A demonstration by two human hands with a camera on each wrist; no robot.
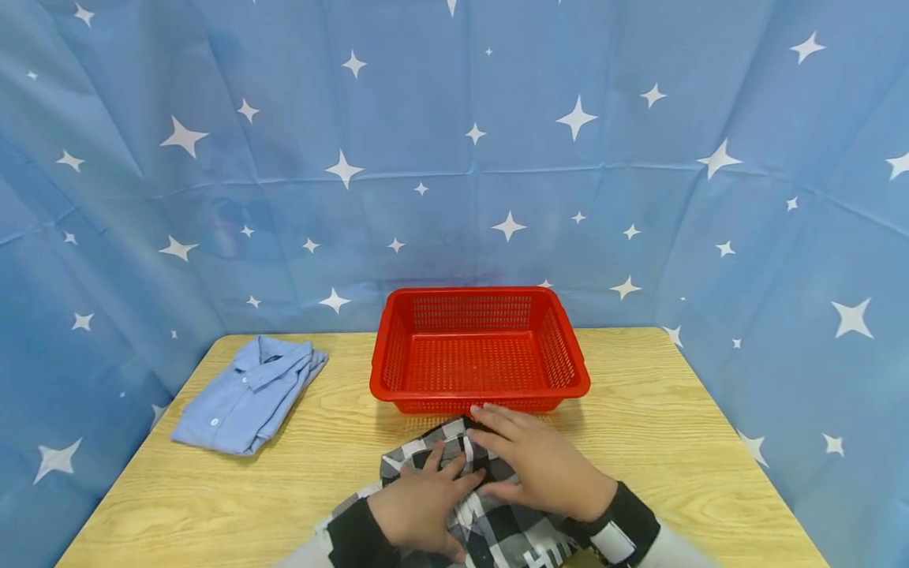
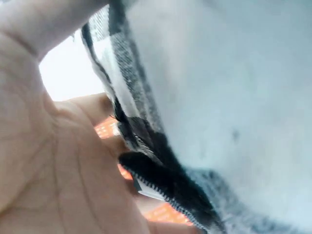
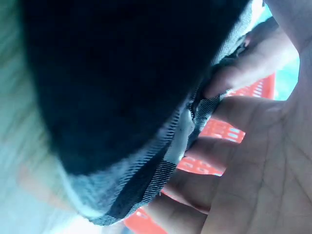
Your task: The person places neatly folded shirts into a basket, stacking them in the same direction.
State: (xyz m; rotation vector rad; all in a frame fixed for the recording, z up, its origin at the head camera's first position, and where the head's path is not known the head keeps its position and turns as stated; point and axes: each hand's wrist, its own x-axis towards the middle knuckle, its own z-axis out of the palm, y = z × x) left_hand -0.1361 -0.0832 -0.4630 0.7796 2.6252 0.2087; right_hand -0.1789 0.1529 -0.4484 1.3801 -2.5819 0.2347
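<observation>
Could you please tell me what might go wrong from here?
The plaid cloth is loose and uneven beneath the left hand and right hand, so it may bunch or crease. The basket sits just beyond the right hand's fingers, so a forward push could nudge it.

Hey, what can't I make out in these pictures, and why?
Checked garment, near end: head view, cut off by bottom edge.
Its cloth under left hand and right hand: head view, covered.
Dark patch on blue shirt: head view, too small to identify.
Red basket, mostly: right wrist view, behind right hand and garment.
</observation>
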